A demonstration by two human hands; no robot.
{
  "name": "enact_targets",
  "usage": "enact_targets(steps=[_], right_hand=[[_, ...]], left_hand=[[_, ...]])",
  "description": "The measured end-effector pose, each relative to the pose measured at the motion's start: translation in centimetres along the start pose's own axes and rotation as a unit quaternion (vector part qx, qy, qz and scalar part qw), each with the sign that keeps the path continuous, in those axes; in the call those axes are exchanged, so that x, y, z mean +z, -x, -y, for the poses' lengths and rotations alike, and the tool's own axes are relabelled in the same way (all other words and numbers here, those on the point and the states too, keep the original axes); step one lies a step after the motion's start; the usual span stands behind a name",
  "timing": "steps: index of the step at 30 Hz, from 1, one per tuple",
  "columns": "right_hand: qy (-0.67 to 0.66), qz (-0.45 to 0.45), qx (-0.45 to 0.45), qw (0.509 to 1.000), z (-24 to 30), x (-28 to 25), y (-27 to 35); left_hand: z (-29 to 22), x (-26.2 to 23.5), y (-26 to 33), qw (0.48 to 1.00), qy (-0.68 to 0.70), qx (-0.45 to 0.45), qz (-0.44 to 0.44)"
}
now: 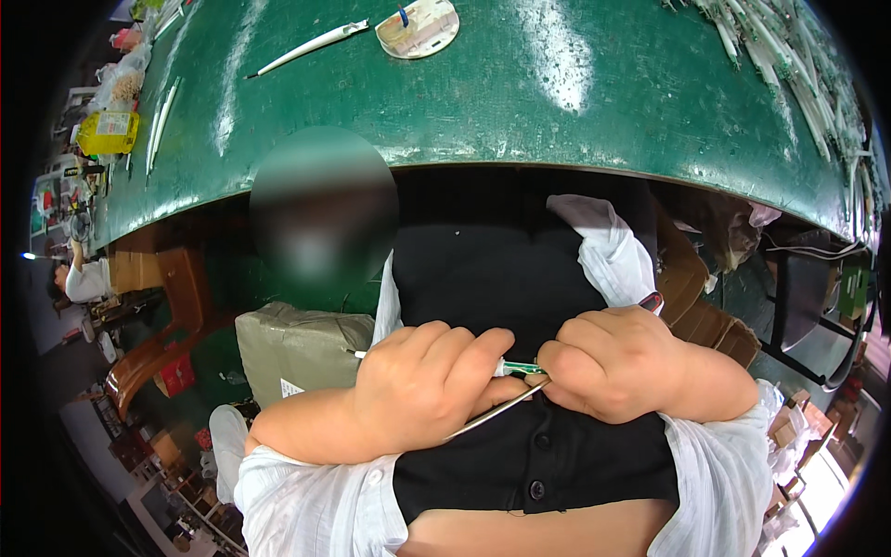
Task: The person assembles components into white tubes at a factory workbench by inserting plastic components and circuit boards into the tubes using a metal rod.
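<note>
In front of my torso, below the table's near edge, both hands work close together. My left hand is closed round a slim white stem with green at its right end. The stem's thin tip sticks out on the far side of that hand. My right hand is closed at the green end, fingers pinched. A thin metal tool runs from under the right fingers down to the left. A dark red handle-like end shows above the right hand, and the part between is hidden by the palm.
On the green table lie a white brush-like stick and a pale oval dish. White-green stems are heaped right. A wrapped package and brown chair stand left, with another person beyond. Cardboard boxes lie right.
</note>
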State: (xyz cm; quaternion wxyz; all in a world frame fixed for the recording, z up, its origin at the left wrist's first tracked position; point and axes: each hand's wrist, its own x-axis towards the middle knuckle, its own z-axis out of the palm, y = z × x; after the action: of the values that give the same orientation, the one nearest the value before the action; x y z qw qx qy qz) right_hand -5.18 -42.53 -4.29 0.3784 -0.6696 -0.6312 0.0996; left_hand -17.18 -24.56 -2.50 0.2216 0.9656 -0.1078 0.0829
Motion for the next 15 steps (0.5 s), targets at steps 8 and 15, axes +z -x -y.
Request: enact_targets(steps=[8,15], right_hand=[[0.145,-0.079,-0.018,0.986,-0.1,-0.7,-0.6],[0.04,-0.104,0.148,0.983,-0.5,-0.5,-2.7]], left_hand=[[1.1,0.3,0.4,0.995,0.089,-0.018,-0.052],[1.9,0.0,0.1,0.949,0.268,-0.164,0.005]])
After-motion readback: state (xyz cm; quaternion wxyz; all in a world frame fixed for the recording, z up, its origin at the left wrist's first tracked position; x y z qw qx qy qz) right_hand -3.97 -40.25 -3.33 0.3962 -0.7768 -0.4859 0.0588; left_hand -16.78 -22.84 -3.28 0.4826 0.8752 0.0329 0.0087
